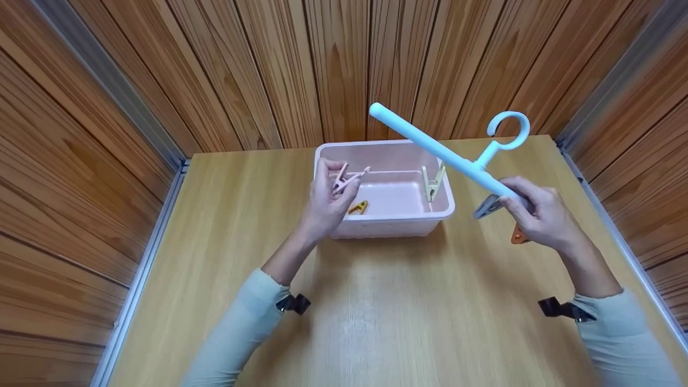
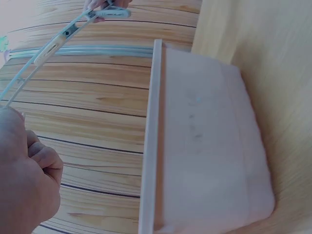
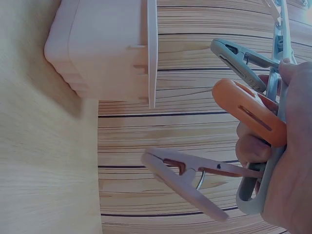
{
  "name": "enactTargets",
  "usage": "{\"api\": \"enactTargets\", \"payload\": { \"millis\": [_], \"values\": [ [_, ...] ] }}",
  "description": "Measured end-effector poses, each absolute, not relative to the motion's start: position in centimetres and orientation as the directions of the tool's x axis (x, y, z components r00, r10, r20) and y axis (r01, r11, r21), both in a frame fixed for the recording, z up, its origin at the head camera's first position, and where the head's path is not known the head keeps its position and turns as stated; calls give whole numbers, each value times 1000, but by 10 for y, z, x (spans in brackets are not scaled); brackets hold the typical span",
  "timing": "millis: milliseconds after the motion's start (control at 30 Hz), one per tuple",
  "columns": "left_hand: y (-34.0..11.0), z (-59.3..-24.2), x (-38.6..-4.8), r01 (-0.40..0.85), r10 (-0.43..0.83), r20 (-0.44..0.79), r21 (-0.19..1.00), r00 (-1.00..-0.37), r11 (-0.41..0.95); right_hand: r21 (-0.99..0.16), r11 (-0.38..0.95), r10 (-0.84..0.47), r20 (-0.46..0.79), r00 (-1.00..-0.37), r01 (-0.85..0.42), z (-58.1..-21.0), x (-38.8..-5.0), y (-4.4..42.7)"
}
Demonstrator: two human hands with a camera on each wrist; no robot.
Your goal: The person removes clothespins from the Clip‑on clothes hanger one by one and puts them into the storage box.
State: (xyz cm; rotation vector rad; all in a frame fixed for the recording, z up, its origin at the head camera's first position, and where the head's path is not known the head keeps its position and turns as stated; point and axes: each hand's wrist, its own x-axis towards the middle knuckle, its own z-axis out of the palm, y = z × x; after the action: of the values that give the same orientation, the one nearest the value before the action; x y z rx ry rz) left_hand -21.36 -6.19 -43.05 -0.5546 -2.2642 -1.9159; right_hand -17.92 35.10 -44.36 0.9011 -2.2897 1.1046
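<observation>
My left hand [image 1: 325,204] pinches a pale pink clothespin [image 1: 344,181] over the left side of the pink bin [image 1: 385,227]. In my right hand [image 1: 545,217] is the right end of a light blue hanger [image 1: 430,144], raised at a slant with its hook [image 1: 524,129] upward. A grey clip [image 1: 487,206] and an orange clip [image 1: 519,235] show by the right hand. The right wrist view also has a pink clip [image 3: 185,183] at the hanger's end. In the left wrist view, the left hand [image 2: 27,180] has curled fingers; its clothespin is hidden.
Inside the bin are a yellow clip [image 1: 358,207] near the front wall and a pale green clip [image 1: 433,183] leaning at the right wall. The bin stands toward the back of the wooden table [image 1: 376,312], before wood-panelled walls [image 1: 344,70] on three sides.
</observation>
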Motion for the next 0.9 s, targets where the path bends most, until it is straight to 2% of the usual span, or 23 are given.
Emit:
{"api": "enactTargets", "payload": {
  "millis": [133, 267, 600, 900],
  "values": [
    [-61, -425, -223, 414, 206, 378, 893, -903, 175, -534, 470, -353, 617, -704, -703, -446, -181, 351],
    [-59, -422, -234, 448, 235, 400, 869, -886, 211, -529, 451, -352, 634, -688, -718, -452, -182, 351],
    [-62, -422, -254, 444, 294, 379, 875, -877, 194, -527, 403, -378, 649, -660, -748, -454, -186, 346],
    [-63, -430, -275, 412, 290, 341, 881, -894, 234, -575, 430, -352, 603, -716, -696, -455, -183, 344]
  ]
}}
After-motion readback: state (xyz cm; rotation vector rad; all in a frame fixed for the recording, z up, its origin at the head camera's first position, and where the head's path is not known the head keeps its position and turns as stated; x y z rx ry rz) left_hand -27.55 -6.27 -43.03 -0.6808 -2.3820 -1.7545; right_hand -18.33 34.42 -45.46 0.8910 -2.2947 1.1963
